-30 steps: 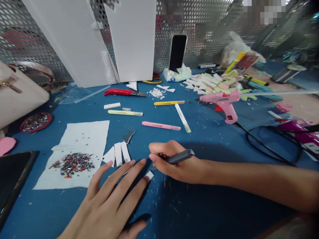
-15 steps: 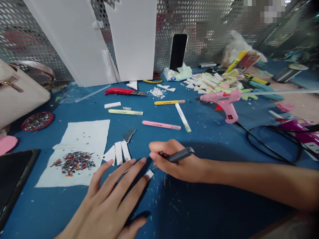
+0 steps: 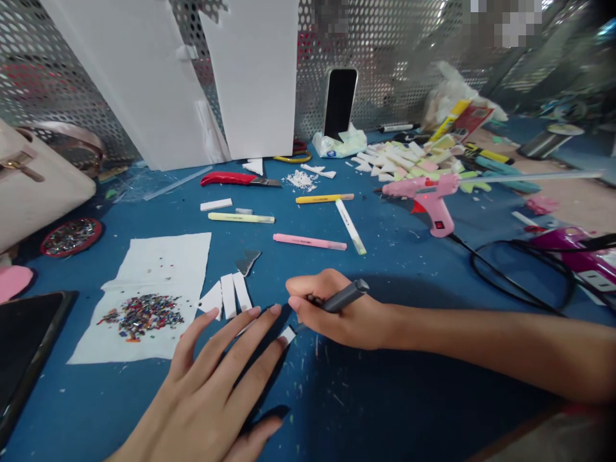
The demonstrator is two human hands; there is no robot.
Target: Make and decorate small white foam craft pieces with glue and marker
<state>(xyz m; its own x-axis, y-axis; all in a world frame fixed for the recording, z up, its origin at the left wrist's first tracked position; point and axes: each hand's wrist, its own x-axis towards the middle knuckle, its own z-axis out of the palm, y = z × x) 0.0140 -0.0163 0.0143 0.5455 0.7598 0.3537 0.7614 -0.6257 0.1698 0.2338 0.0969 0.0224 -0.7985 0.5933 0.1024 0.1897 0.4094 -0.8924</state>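
Observation:
My left hand (image 3: 224, 385) lies spread and flat on the blue table (image 3: 414, 398). Its fingertips press on a small white strip (image 3: 287, 335), mostly hidden beneath them. A dark grey pen (image 3: 344, 296) is pinched in my right hand (image 3: 332, 311), just beside that strip; the fingers hide its tip. Beyond my left fingertips lie several cut white foam pieces (image 3: 229, 296) and a dark grey scrap (image 3: 248, 262). Farther off, a pink highlighter (image 3: 309, 242), a yellow one (image 3: 240, 218), an orange one (image 3: 325, 199) and a white one (image 3: 351, 228) rest on the table.
Left are a paper sheet (image 3: 163, 263) with glittery bits, a dark tablet (image 3: 29, 346) and a handbag (image 3: 38, 186). A red-handled cutter (image 3: 226, 179) and upright white boards (image 3: 257, 83) stand farther back. Right are a pink glue gun (image 3: 436, 199), its cable and a foam pile (image 3: 399, 157).
The view has shifted slightly, so the background sits a little farther left. Both hands keep nearly the same pose, with the pen still in the right hand.

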